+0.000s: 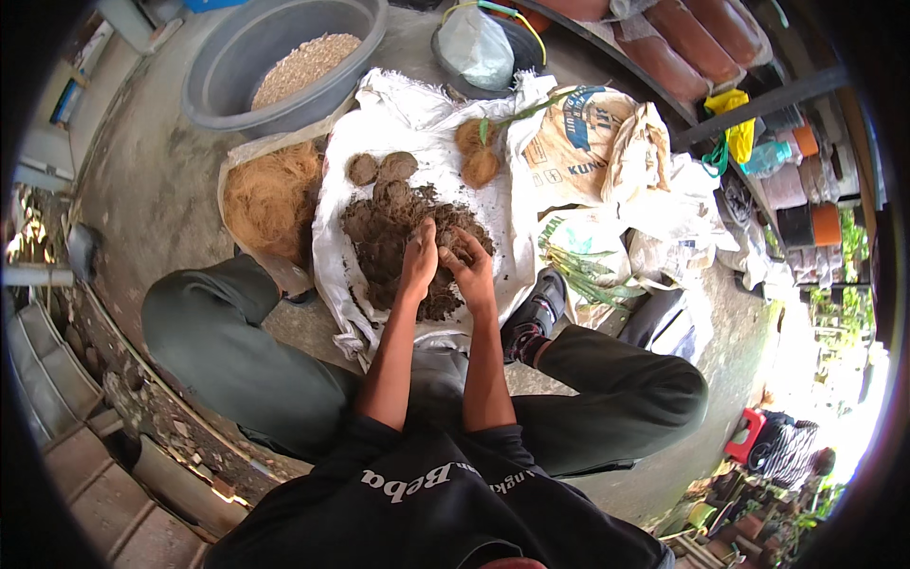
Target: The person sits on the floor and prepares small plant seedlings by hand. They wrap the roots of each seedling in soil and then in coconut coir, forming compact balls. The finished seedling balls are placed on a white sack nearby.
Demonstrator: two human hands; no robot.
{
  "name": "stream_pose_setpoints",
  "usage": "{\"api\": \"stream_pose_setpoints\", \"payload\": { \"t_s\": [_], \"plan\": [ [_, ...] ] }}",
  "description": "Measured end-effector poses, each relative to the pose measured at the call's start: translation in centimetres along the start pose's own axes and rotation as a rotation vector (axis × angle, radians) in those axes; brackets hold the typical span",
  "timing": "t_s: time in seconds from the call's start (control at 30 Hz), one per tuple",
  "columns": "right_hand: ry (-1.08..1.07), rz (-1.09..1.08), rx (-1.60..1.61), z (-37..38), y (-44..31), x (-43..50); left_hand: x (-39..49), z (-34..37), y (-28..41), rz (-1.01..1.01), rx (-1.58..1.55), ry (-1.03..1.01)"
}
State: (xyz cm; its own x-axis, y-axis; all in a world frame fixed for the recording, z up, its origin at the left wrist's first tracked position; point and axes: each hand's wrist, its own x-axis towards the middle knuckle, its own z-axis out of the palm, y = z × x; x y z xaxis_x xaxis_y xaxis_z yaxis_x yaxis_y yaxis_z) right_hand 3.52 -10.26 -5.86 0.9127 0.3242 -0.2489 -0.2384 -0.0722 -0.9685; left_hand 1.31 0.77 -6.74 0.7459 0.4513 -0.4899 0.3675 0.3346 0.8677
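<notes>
My left hand (421,259) and my right hand (469,267) are close together over a heap of dark, fibrous soil (380,249) on a white woven sack (426,128). Between the fingers there seems to be a clump of the fibrous material, though its outline blends into the heap. Two round brown balls (363,169) lie beyond the heap, with another lump at its upper edge. To their right are two fiber-wrapped balls (480,168), and a green leafy shoot (530,110) comes from the farther one. Brown coconut fiber (274,199) fills an open sack on the left.
A large grey tub (213,92) with pale chips stands at the upper left. A black bucket (530,53) holding a plastic bag is beyond the sack. Printed sacks (576,149) and cut green leaves (586,274) lie at right, below a shelf. A person (789,448) is at the lower right.
</notes>
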Motion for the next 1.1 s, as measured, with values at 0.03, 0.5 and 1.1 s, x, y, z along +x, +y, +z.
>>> {"api": "stream_pose_setpoints", "payload": {
  "t_s": [0.03,0.5,1.1],
  "plan": [
    [0.034,-0.061,-0.024,0.1,0.4,0.1,0.0,0.1,0.1,-0.042,0.007,0.019],
    [0.055,-0.350,-0.388,1.0,-0.1,0.1,0.1,-1.2,1.5,-0.123,0.453,-0.067],
    [-0.137,-0.143,0.022,0.6,-0.1,-0.3,0.0,-1.7,1.2,0.100,0.149,0.218]
  ]
}}
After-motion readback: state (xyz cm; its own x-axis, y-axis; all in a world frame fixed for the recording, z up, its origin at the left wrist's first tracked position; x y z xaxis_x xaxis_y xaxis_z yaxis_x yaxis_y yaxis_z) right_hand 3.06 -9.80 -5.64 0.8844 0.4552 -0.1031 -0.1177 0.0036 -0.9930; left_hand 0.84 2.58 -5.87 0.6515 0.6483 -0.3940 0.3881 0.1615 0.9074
